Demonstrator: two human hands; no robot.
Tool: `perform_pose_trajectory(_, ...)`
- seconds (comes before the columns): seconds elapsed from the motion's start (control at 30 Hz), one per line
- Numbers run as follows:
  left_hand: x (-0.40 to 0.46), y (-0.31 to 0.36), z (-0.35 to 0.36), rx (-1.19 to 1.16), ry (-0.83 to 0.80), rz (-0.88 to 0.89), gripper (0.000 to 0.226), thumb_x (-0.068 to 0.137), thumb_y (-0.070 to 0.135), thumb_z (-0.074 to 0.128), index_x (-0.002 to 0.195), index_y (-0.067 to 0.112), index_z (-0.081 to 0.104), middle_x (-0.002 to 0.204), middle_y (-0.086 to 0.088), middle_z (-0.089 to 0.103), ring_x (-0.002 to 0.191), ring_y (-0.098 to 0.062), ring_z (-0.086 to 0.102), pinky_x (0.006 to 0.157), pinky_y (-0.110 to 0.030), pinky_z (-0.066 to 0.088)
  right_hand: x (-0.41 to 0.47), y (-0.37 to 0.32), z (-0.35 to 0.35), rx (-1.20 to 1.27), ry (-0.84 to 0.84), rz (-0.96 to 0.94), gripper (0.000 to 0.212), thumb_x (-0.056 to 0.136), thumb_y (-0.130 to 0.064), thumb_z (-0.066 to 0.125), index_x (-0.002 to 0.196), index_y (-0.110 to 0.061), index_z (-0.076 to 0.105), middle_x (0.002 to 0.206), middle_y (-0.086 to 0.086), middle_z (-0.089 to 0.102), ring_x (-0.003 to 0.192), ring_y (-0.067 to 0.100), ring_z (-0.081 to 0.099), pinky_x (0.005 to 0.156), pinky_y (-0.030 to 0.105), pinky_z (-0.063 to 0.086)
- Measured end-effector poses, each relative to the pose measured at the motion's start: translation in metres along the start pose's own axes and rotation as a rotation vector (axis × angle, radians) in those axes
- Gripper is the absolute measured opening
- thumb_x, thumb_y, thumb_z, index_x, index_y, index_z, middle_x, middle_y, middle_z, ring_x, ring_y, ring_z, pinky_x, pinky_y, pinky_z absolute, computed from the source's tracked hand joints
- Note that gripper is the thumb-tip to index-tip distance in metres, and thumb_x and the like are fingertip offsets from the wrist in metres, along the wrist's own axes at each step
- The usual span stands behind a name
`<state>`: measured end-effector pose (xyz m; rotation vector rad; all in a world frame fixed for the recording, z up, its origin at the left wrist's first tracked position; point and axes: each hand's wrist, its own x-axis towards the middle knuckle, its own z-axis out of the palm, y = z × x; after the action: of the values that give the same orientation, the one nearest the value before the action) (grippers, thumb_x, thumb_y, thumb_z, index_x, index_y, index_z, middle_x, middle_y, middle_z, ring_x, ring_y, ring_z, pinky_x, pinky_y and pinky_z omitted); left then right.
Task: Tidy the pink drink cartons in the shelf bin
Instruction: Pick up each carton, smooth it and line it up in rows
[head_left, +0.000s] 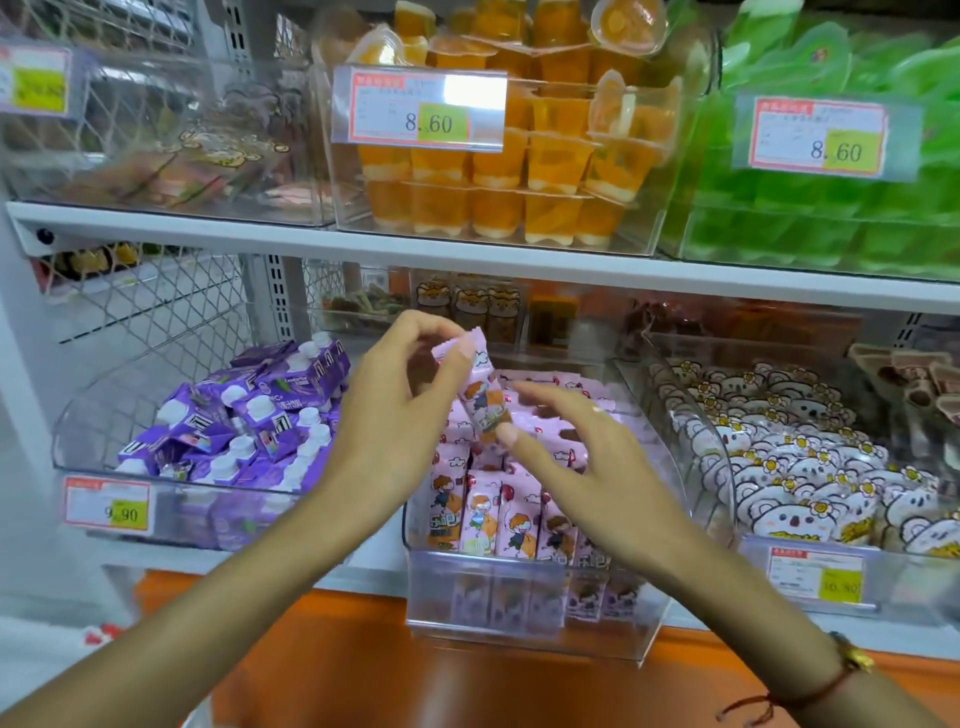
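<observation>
Carton (480, 387) under observation: one pink drink carton held in the air above the middle of the clear shelf bin (524, 597), apart from the stock below it. We note its long axis runs steeply, upper end tipped toward the shelf's left, lower end toward the right and down into the bin.

Left hand (400, 395) pinches the carton's upper end between thumb and fingers, curled round the sealed top. Right hand (566, 436) is spread, fingers nearly straight; its thumb tip touches the carton's lower end, the other fingers hover over the loose pink cartons (550, 423) lying flat at the back of the bin. So the carton sits between the two hands, left above, right below and nearer the bin.

Along the bin's front edge, a row of upright cartons (498, 519) stands face-out. Loose ones behind lie at mixed angles.

Judgement: the held carton needs turning upright to match the front row. We expect the left hand, which carries the grip, to lower it, with the right steadying the foot. Whether a free slot exists behind the row we cannot tell.
</observation>
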<state>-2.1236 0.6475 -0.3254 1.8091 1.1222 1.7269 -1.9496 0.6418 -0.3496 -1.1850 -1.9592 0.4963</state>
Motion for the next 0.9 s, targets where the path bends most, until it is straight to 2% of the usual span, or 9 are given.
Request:
perform_pose_trajectory(0.1,-0.014,0.005,0.003,-0.105,0.027,0.009,0.003,0.090,0.025,0.063,0.089,0.028,0.063,0.085,0.006,0.069,0.082,-0.016,0.065,0.072,-0.026,0.052,0.001,-0.013,0.008,0.123,0.006,-0.055,0.031,0.087,-0.054,0.056,0.118,-0.047,0.053,0.117,-0.028,0.056,0.111,-0.009,0.049,0.090,0.012,0.039)
perform_pose_trajectory(0.17,-0.019,0.004,0.003,-0.159,0.023,-0.022,0.007,0.091,0.023,0.061,0.097,0.027,0.063,0.094,0.011,0.070,0.089,-0.005,0.066,0.076,-0.022,0.053,0.003,-0.017,0.010,0.191,0.061,-0.053,0.021,0.086,-0.037,0.067,0.106,-0.040,0.059,0.103,-0.019,0.064,0.097,-0.003,0.059,0.081,0.012,0.047)
perform_pose_trajectory(0.23,-0.022,0.001,0.004,-0.161,0.018,-0.057,0.015,0.094,0.019,0.058,0.106,0.028,0.060,0.108,0.013,0.068,0.101,0.000,0.063,0.085,-0.022,0.051,0.008,-0.016,0.008,0.391,0.093,0.102,0.018,0.082,-0.031,0.072,0.098,-0.027,0.064,0.094,-0.011,0.069,0.085,-0.001,0.064,0.076,0.015,0.052)
perform_pose_trajectory(0.33,-0.028,-0.003,0.004,-0.004,-0.091,-0.058,0.031,0.087,0.005,0.062,0.106,0.029,0.060,0.105,0.019,0.064,0.102,0.003,0.059,0.085,-0.018,0.050,0.011,-0.012,0.005,0.697,0.013,0.344,0.017,0.083,-0.029,0.070,0.094,-0.016,0.068,0.088,-0.004,0.075,0.081,0.007,0.070,0.072,0.019,0.056)
perform_pose_trajectory(0.43,-0.032,-0.004,0.006,0.130,-0.215,-0.029,0.040,0.073,0.008,0.064,0.105,0.032,0.059,0.105,0.022,0.061,0.103,0.001,0.056,0.089,-0.024,0.047,0.011,-0.013,0.006,0.796,-0.007,0.399,0.015,0.085,-0.021,0.069,0.092,-0.009,0.066,0.076,-0.003,0.073,0.073,0.011,0.071,0.065,0.018,0.055)
perform_pose_trajectory(0.57,-0.034,-0.004,0.009,0.284,-0.136,0.065,0.041,0.073,0.027,0.076,0.105,0.037,0.053,0.106,0.024,0.055,0.097,0.001,0.055,0.077,-0.029,0.051,0.010,-0.015,0.006,0.785,0.015,0.371,0.017,0.083,-0.024,0.071,0.078,-0.015,0.057,0.057,-0.010,0.062,0.056,0.003,0.063,0.061,0.017,0.053)
perform_pose_trajectory(0.67,-0.033,-0.003,0.010,0.290,-0.102,0.114,0.035,0.081,0.029,0.073,0.106,0.040,0.051,0.106,0.024,0.058,0.100,0.003,0.056,0.078,-0.030,0.052,0.009,-0.016,0.006,0.789,0.069,0.317,0.017,0.081,-0.023,0.071,0.084,-0.014,0.058,0.071,-0.006,0.066,0.068,0.006,0.066,0.071,0.022,0.057)
perform_pose_trajectory(0.77,-0.031,-0.004,0.010,0.237,-0.106,0.059,0.022,0.090,0.036,0.063,0.108,0.038,0.050,0.107,0.026,0.061,0.107,0.006,0.057,0.089,-0.033,0.052,0.009,-0.015,0.002,0.863,0.004,0.267,0.025,0.086,-0.021,0.061,0.109,-0.011,0.062,0.103,-0.004,0.071,0.100,0.007,0.065,0.091,0.026,0.050)
perform_pose_trajectory(0.9,-0.033,-0.009,0.013,0.213,-0.160,0.044,0.022,0.096,0.030,0.054,0.118,0.033,0.052,0.117,0.020,0.063,0.112,0.002,0.057,0.094,-0.037,0.049,0.007,-0.016,0.001,0.827,0.048,0.210,0.026,0.091,-0.010,0.059,0.117,-0.011,0.064,0.110,0.000,0.072,0.102,0.011,0.067,0.088,0.023,0.052)
